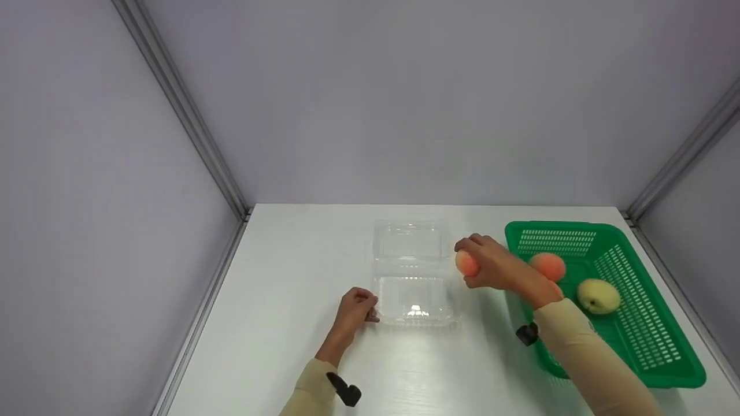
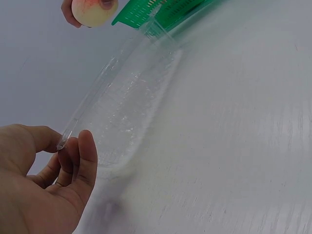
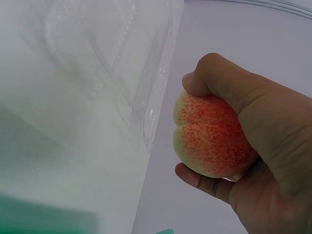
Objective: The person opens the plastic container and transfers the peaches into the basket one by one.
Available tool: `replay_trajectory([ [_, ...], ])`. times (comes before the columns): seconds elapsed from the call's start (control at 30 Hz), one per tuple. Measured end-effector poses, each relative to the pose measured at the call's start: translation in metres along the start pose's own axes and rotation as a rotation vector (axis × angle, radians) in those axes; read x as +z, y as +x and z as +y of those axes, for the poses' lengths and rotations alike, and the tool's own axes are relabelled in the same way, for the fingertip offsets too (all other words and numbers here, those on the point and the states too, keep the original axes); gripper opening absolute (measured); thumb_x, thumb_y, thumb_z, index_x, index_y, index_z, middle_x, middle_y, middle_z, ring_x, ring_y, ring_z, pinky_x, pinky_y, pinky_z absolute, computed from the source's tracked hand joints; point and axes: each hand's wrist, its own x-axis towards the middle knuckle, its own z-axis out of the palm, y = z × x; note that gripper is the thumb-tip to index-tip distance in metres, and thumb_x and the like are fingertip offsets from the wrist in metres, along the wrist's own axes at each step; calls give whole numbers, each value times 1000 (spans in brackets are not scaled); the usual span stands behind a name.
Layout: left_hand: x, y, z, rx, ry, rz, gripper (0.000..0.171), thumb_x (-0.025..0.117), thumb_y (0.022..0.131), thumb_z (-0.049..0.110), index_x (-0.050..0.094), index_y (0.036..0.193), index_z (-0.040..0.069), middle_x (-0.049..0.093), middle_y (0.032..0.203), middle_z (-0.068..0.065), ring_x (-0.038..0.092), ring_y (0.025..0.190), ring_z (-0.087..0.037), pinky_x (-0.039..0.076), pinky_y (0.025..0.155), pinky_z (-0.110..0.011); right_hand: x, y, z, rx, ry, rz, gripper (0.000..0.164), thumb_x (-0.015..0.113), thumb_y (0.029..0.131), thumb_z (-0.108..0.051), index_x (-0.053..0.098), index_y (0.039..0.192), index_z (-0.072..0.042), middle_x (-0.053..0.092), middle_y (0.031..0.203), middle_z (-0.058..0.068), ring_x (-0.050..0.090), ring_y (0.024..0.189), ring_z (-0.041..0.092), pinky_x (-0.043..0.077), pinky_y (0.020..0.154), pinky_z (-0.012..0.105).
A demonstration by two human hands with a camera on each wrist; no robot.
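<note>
A clear plastic clamshell box [image 1: 413, 297] lies opened out on the white table, its lid [image 1: 409, 241] folded back on the far side. My left hand [image 1: 354, 311] pinches the box's left rim between thumb and fingers, as the left wrist view shows close up. In my right hand [image 1: 491, 266] is a red and pale-yellow peach [image 3: 212, 134], gripped with the thumb on one side and fingers on the other. The peach is held up just right of the box, between it and the green basket [image 1: 665, 323].
Inside the basket, on the table's right side, lie another peach [image 1: 548, 267] and a yellow pear-like fruit [image 1: 598, 296]. My right forearm crosses over the basket's near left edge. Grey walls [image 1: 404, 115] enclose the table [image 1: 277, 300] at the back and sides.
</note>
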Motion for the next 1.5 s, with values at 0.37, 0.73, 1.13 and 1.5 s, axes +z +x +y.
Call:
replay_trajectory([
  [0.37,-1,0,0,5,-18,-7,17,62,104,11,58,115,-2,59,82,-3,61,73,-13,64,69,-28,-8,-6,3,21,22,14,58,85,80,-8,62,133,-11,64,123,11,60,112,31,64,89,50],
  [0.73,-1,0,0,27,-44,-14,17,63,104,10,58,114,-2,59,81,-3,60,70,-12,63,67,-28,-12,-6,10,41,28,19,60,84,80,-8,61,135,-10,63,125,12,58,112,31,63,88,51],
  [1.13,0,0,-1,5,-43,-5,18,65,103,11,58,113,-1,60,82,-4,60,72,-13,63,67,-27,-11,-9,17,98,5,0,60,85,80,-9,61,136,-10,63,129,14,58,114,33,60,94,54],
  [1.5,0,0,-1,7,-38,-8,21,66,103,13,58,115,-2,59,82,-3,59,72,-13,63,66,-27,-16,-19,24,55,0,48,56,82,81,-8,62,133,-7,63,125,15,58,107,32,60,84,48],
])
